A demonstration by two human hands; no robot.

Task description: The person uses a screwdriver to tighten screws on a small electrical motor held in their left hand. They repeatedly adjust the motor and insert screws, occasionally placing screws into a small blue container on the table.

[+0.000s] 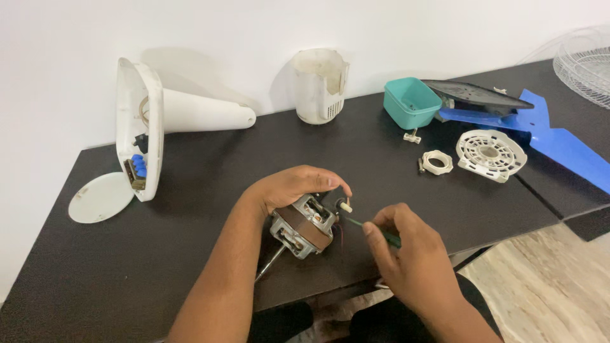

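Dark bench (190, 190) against a white wall, fan parts scattered behind. Your left hand (289, 187) closes over the motor (304, 227), pinning it just in front of you; your right hand (406, 251) pinches a green screwdriver (375, 232), tip beside the housing. Careful: a slip could gouge the windings or snag those thin wires.

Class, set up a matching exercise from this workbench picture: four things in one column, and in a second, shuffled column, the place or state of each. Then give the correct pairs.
Things:
1. fan motor
2. screwdriver
3. teal tub
4. fan base

Places or states:
A. tipped on its side at the left of the table
B. steadied under the left hand
C. near the wall, beside the blue blade
D. pinched in the right hand

Pairs: 1-B, 2-D, 3-C, 4-A
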